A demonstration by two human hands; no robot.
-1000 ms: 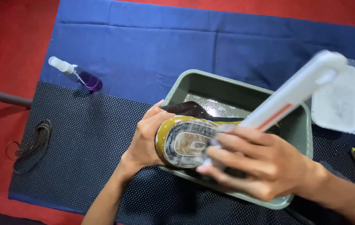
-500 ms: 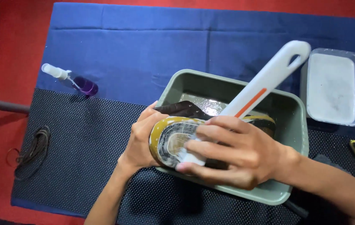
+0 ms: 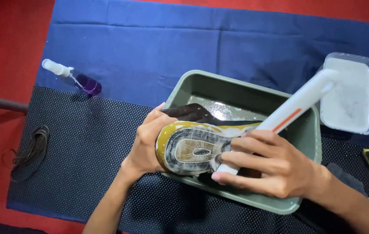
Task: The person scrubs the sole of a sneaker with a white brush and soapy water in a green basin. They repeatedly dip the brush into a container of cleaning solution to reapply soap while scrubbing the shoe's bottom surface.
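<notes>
A single head-worn camera is looking steeply down, from close above, at the hands (image 3: 219,160) working over a green tub (image 3: 310,138).

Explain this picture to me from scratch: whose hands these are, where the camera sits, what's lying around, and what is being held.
There is no machine here, only a person's two bare hands, filmed by a camera worn on their head, looking down. The left hand grips the heel of a shoe turned sole up, wet and soapy, over a green tub with water in it. The right hand holds a white brush handle with an orange stripe against the sole. Around them lie a black dotted mat, a blue cloth, a small purple spray bottle, a coiled dark lace and a clear container of white powder.
</notes>
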